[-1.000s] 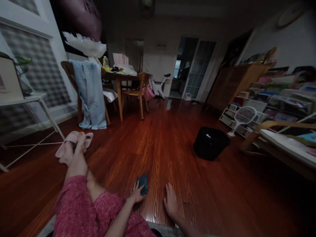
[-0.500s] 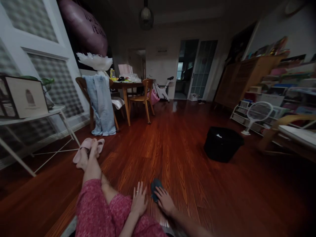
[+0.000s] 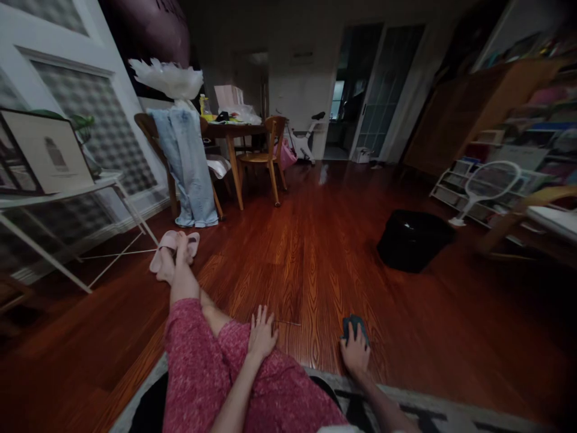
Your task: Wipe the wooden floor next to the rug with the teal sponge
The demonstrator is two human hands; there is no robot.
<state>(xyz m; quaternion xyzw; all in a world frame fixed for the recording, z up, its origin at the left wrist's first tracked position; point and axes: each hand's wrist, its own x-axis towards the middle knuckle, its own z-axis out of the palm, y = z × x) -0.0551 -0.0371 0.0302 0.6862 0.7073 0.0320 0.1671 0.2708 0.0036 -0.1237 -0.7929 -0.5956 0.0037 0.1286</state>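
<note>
My right hand is over a small dark teal cloth at floor level, to the right of my legs. Its fingers spread across the cloth, hiding part of it. My left hand rests on my thigh in pink-red patterned clothing, fingers stretched and nothing in them. Below both is the glossy red-brown wood floor. My crossed legs reach forward to pink slippers.
A black bin stands ahead on the right. A white racket-shaped object leans near the shelves. Light blue jeans drape over a chair at left, beside the dining table. A patterned rug lies at the bottom.
My right hand has moved to the right with the cloth, away from my left hand. My left hand stays on my thigh. The view has tilted down, showing more of the rug.
</note>
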